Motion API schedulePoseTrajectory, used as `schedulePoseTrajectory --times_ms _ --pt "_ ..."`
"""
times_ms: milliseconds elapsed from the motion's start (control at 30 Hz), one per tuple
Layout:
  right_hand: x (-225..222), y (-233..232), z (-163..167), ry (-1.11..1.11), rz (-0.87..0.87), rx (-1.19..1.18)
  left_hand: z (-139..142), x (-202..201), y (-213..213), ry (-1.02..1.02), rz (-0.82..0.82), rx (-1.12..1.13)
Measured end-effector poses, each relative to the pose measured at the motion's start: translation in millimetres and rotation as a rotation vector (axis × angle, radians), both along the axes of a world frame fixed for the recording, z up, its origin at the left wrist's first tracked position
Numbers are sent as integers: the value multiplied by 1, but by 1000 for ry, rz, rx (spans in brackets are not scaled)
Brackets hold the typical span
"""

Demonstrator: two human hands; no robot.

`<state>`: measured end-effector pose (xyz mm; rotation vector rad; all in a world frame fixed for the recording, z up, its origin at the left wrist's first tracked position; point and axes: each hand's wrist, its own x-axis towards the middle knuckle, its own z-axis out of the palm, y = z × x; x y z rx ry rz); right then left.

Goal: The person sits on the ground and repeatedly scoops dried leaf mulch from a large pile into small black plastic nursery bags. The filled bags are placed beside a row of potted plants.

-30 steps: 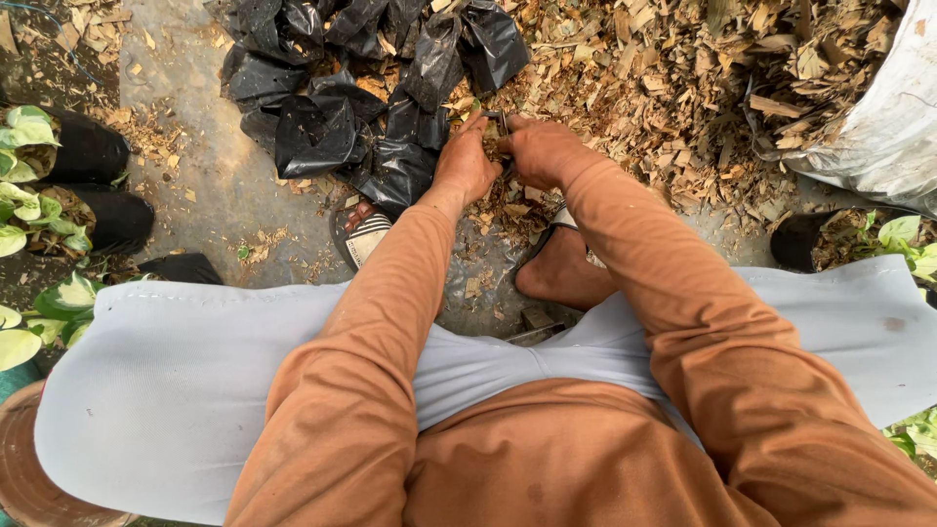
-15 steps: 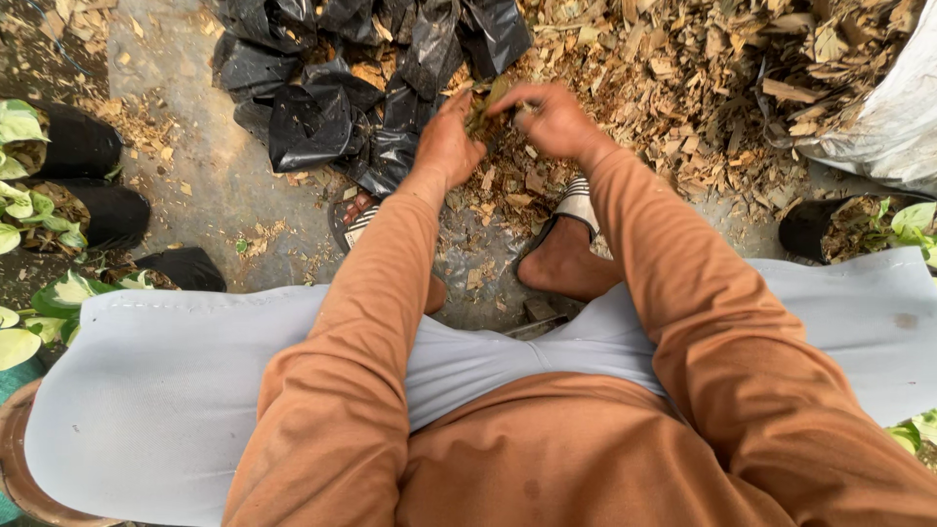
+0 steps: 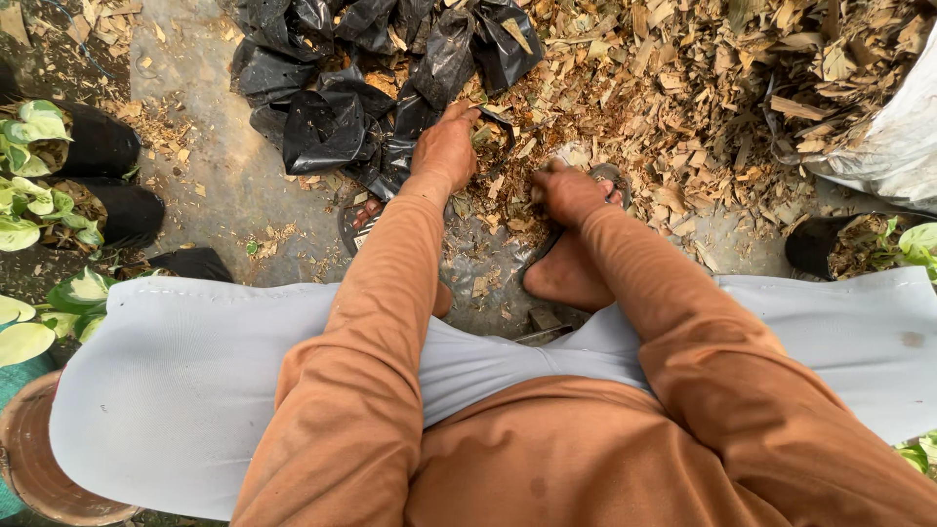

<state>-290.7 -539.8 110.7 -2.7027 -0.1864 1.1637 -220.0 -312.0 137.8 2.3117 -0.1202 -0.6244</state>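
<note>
Left hand (image 3: pixel 447 146) clamps the rim of a crumpled black plastic grow bag (image 3: pixel 493 137), likely to keep its mouth open beside the heap. Right hand (image 3: pixel 569 190), fingers curled together, digs into dry brown wood chips (image 3: pixel 683 107).

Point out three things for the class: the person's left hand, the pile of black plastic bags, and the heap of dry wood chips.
left hand (image 3: pixel 446 148), head view, back of the hand.
black plastic bags (image 3: pixel 317 127), head view, crumpled face of a front bag.
dry wood chips (image 3: pixel 683 88), head view, middle of the heap.
</note>
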Motion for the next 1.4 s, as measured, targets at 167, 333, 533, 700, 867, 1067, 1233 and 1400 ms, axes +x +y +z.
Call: schedulePoseTrajectory --times_ms 167,333,533,700,867,1067,1233,1400 --pt "49 -32 19 326 -936 774 2 5 2 171 -42 35" --pt "68 5 60 458 -1058 1203 3 7 4 232 38 -51" --pt "72 41 86 36 -500 634 2 10 11 257 27 2" --pt "64 93 54 -124 311 140 2 9 13 625 617 -659" --pt "78 105 46 -14 352 42 7 8 17 469 340 -210" --pt "83 55 72 -93 325 119 5 4 18 43 53 122" --pt "65 85 39 -261 572 47 -5 4 10 -97 -28 283" --pt "67 47 25 -374 63 370 -12 6 20 -217 -153 355"
